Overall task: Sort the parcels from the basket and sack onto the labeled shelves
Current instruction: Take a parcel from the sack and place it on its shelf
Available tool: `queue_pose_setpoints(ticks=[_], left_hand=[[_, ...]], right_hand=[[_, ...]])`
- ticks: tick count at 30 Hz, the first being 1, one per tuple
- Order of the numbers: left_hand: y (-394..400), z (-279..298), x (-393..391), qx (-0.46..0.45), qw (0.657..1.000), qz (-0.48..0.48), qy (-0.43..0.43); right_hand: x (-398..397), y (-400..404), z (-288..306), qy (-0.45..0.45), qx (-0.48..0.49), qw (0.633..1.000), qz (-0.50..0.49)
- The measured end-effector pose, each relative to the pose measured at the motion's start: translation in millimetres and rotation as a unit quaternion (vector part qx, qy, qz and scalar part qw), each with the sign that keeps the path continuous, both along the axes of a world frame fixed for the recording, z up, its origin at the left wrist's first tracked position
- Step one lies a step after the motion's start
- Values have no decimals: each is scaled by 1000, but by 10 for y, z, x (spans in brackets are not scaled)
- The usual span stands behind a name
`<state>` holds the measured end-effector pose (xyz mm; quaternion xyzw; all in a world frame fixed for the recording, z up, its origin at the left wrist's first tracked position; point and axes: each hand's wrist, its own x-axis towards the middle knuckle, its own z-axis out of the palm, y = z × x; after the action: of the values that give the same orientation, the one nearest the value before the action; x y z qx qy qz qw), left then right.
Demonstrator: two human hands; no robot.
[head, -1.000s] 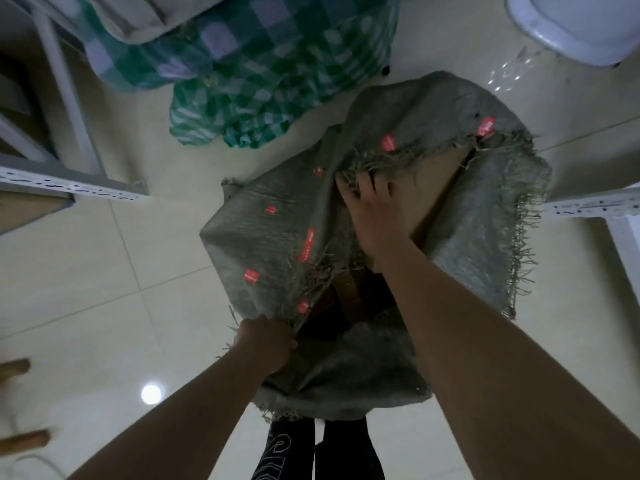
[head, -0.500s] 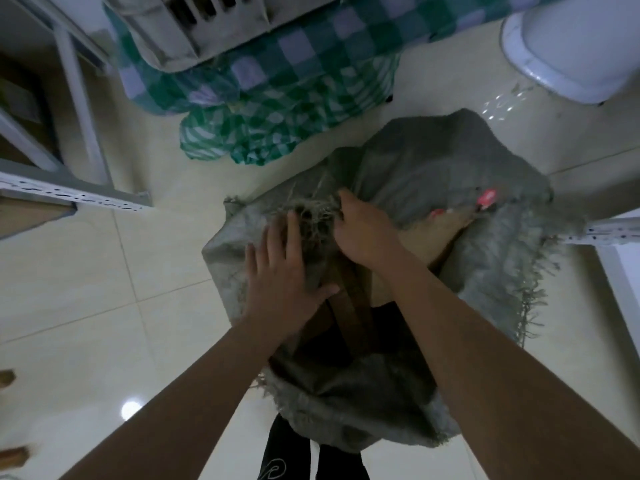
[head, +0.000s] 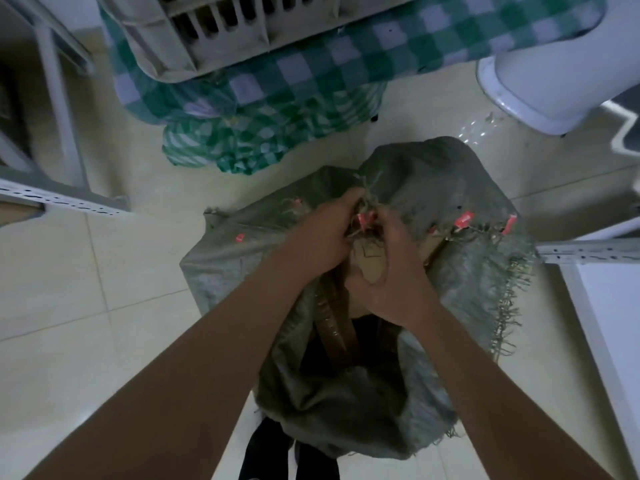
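The left hand (head: 323,233) is curled round the frayed far edge of the sack (head: 460,188), gripping a bunch of the grey cloth where loose threads and a small red tag stick out. The right hand (head: 393,271) sits just beside it, almost touching: its fingertips pinch the same gathered edge, while its thumb lies against a brown cardboard parcel (head: 372,268) that shows in the sack's mouth. Both forearms reach down over the opening.

The sack stands on the pale tiled floor (head: 86,306), slumped open, its rim ragged, with more red tags along the right-hand edge. Deeper inside, below the hands, a strip of glossy brown tape (head: 332,327) runs along something dark; what it belongs to is too dim to tell.

Beyond the sack, a slotted plastic basket (head: 221,32) rests on a green-and-white checked cloth (head: 311,84) that spills onto the floor. A perforated metal shelf rail (head: 62,200) runs in from the left, another (head: 588,252) from the right. A white rounded object (head: 554,77) stands at the upper right.
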<state>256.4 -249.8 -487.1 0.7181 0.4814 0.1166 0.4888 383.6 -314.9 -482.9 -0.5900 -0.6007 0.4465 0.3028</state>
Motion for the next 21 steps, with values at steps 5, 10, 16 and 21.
queue_pose_setpoints(ticks=[5,10,16,21], left_hand=[[40,92,-187,-89,988,128,6],[-54,292,-287,-161,977,115,76],[-44,443,-496,-138,967,92,193],[-217,442,-332,28,945,-82,316]], right_hand=[[301,122,-193,-259,35,959,-109],[634,489,-345,-467,-87,877,77],[479,576,34,-361,-81,929,4],[501,493,452,-254,-218,942,3]])
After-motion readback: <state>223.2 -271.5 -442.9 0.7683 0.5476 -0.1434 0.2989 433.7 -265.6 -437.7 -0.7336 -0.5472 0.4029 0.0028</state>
